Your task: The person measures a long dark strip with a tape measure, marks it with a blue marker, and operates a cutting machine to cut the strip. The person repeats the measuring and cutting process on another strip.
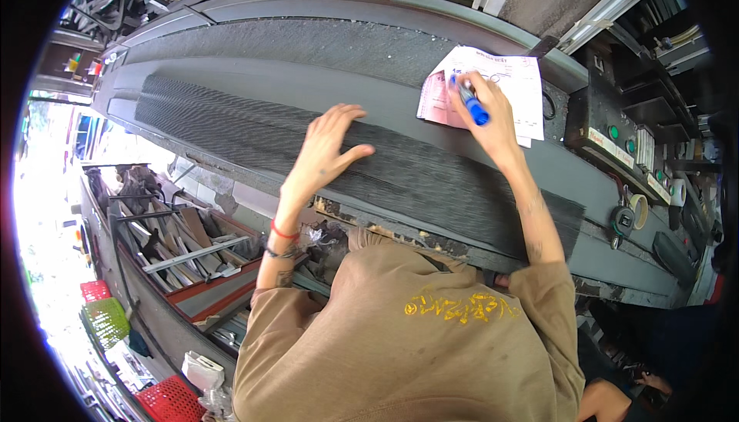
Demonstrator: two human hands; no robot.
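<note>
A long strip of dark, finely ridged or pleated material [231, 118] lies along the grey workbench [308, 75]. My left hand [325, 149] rests on the strip near its middle, thumb and fingers apart, holding nothing. To the right, my right hand [496, 118] grips a blue marker pen [477, 112] over some white and pink paper sheets [523, 87]. The sheets carry print and handwriting and lie on the bench's far side. My right forearm crosses above the strip's right part. The pen's tip is close to the paper; whether it touches, I cannot tell.
A dark control box with green buttons [604, 145] stands at the right, beyond a tape measure [622, 219] and a tape roll [638, 211]. Below left is a rack of offcut strips [181, 241], with green [106, 322] and red baskets [169, 400]. Another person's arm [604, 401] shows lower right.
</note>
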